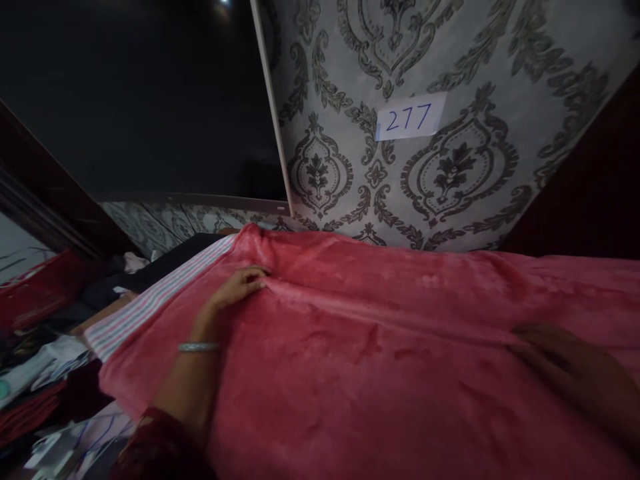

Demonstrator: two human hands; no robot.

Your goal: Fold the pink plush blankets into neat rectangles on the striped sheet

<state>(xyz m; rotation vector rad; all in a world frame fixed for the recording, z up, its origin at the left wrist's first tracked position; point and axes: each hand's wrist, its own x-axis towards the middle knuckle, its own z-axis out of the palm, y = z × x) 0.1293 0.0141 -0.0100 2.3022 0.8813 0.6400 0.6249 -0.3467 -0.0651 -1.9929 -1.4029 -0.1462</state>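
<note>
Head view showed a big pink blanket [380,347] spread across most of the lower frame, from the lower left corner out to the right edge. It looked fuzzy, with a long fold running left to right across the middle.

The left hand [240,283] sat left of centre, palm down on the blanket, fingers [257,272] curled a bit right at the start of that fold. Couldn't tell if it was actually pinching the fabric or just pressing on it. There was a silver bangle [199,347] on the wrist and a dark red sleeve [155,447] at the bottom edge.

The right hand [575,373] was at the lower right, blurry and dark, lying flat and spread on the blanket, not gripping anything as far as I could see.

Under the blanket's left edge a striped cloth [150,303] stuck out. Left of that was a messy pile of clothes [35,373]. Behind it all, patterned wallpaper [450,60] filled the upper right, with a paper label [410,117] reading 277, and a dark panel [135,93] took up the upper left.
</note>
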